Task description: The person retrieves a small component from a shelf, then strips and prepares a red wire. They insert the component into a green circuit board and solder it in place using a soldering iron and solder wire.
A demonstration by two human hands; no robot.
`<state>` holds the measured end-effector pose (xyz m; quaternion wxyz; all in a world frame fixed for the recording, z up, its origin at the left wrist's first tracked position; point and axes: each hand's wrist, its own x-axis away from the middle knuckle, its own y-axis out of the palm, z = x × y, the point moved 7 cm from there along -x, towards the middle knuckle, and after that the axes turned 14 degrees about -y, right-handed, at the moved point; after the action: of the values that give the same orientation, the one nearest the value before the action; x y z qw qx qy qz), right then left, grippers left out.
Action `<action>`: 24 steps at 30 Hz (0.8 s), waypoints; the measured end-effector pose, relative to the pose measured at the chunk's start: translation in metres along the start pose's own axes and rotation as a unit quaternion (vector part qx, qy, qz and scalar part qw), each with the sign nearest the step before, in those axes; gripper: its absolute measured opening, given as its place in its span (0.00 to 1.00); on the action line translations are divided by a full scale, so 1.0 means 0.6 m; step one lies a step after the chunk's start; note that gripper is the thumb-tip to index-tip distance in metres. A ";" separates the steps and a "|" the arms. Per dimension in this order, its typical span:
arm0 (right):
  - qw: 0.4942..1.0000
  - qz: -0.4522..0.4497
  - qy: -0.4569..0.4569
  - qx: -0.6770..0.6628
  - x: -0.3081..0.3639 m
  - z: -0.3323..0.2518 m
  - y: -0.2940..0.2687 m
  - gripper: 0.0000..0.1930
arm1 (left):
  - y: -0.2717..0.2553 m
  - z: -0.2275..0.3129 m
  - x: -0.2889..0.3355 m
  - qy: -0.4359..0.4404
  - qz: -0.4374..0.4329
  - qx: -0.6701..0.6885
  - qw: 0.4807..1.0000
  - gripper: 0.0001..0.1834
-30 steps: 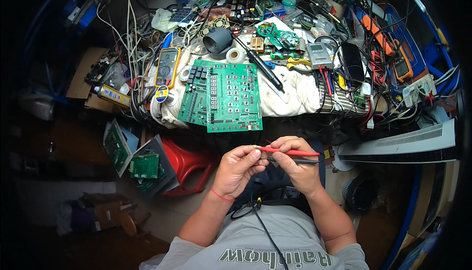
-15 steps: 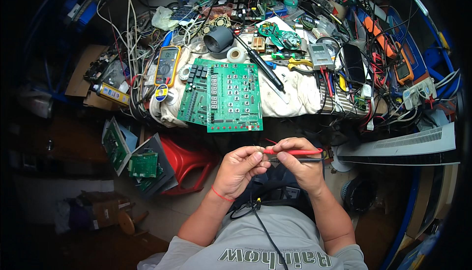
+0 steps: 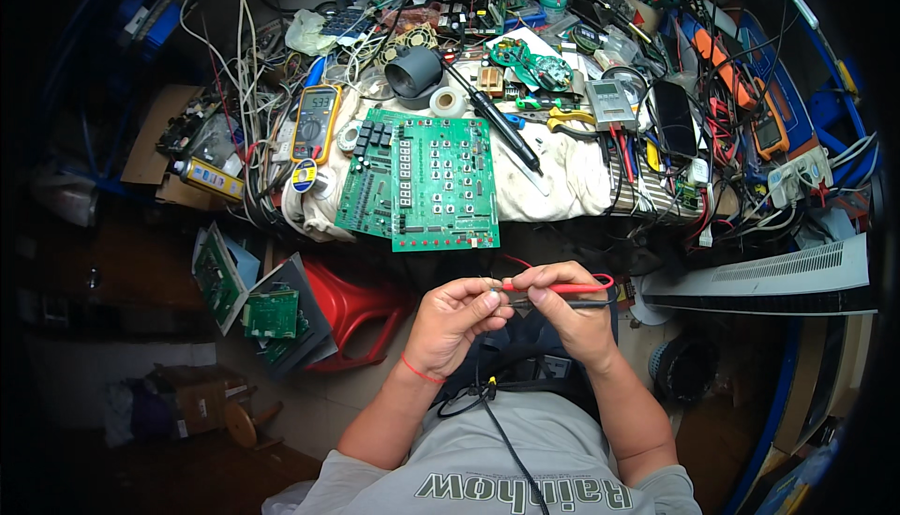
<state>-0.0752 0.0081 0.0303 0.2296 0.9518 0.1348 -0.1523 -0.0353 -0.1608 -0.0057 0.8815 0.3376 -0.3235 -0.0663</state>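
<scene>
In front of my body, above my lap, both hands are close together. My right hand (image 3: pixel 574 313) grips a red test probe (image 3: pixel 583 287) and a black test probe (image 3: pixel 594 304), which lie side by side and point toward my left hand. With thumb and fingertips, my left hand (image 3: pixel 450 323) pinches something tiny with a thin wire-like end at the probe tips; its kind is too small to make out. A yellow multimeter (image 3: pixel 315 121) with a lit display lies on the bench at the left. Beyond my hands, green circuit boards (image 3: pixel 450 226) overlap at the bench's front edge.
A soldering iron (image 3: pixel 502 131) lies on the white cloth (image 3: pixel 572 187), near yellow-handled pliers (image 3: pixel 570 123) and a tape roll (image 3: pixel 448 101). Cables and electronic parts crowd the back. A red stool (image 3: pixel 361 313) with boards leaning on it stands left; a white panel (image 3: pixel 759 276) is right.
The multimeter's display shows a different reading. Both hands keep their hold and have barely moved; the whole view has shifted very slightly.
</scene>
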 end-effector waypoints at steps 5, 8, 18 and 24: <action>0.999 0.020 0.035 0.026 0.002 0.001 0.000 0.09 | -0.001 -0.003 -0.002 -0.013 -0.005 0.002 1.000 0.13; 0.998 0.037 0.050 0.006 0.002 0.004 -0.002 0.08 | -0.001 -0.004 -0.002 -0.017 -0.006 -0.002 1.000 0.14; 0.999 0.020 -0.002 0.028 0.003 0.008 0.004 0.06 | -0.005 -0.004 -0.007 -0.028 -0.002 0.024 0.999 0.13; 0.998 0.016 -0.013 0.060 0.006 0.006 0.002 0.06 | -0.007 -0.005 -0.003 -0.017 0.006 0.006 1.000 0.13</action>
<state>-0.0724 0.0061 0.0264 0.1760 0.9639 0.1069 -0.1688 -0.0345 -0.1619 -0.0111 0.8742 0.3395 -0.3411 -0.0645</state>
